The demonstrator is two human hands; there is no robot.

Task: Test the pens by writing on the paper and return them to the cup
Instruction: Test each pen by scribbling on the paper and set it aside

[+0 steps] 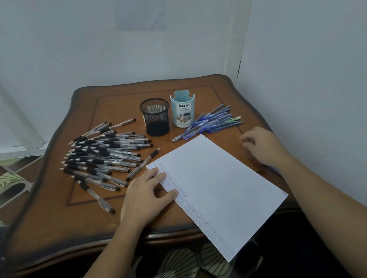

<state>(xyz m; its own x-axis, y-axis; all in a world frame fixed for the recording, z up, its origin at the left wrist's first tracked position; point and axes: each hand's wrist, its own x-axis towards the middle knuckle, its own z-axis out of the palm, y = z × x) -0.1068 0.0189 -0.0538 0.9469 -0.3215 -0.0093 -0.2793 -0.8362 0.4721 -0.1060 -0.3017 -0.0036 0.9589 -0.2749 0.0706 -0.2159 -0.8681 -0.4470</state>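
Note:
A white sheet of paper (216,189) lies tilted on the wooden table (53,225), its near corner hanging over the front edge; small writing runs down its left margin. My left hand (145,197) rests flat on the paper's left edge, fingers straight. My right hand (261,146) hovers near the table's right edge, fingers loosely curled, holding nothing. A heap of several black pens (104,155) lies at the left. Several blue pens (213,121) lie at the right. A black mesh cup (156,116) and a light blue cup (183,109) stand at the back.
White walls close in behind and to the right of the table. Patterned floor shows at the left and below the table's front edge. A pale sheet is stuck on the back wall (141,1).

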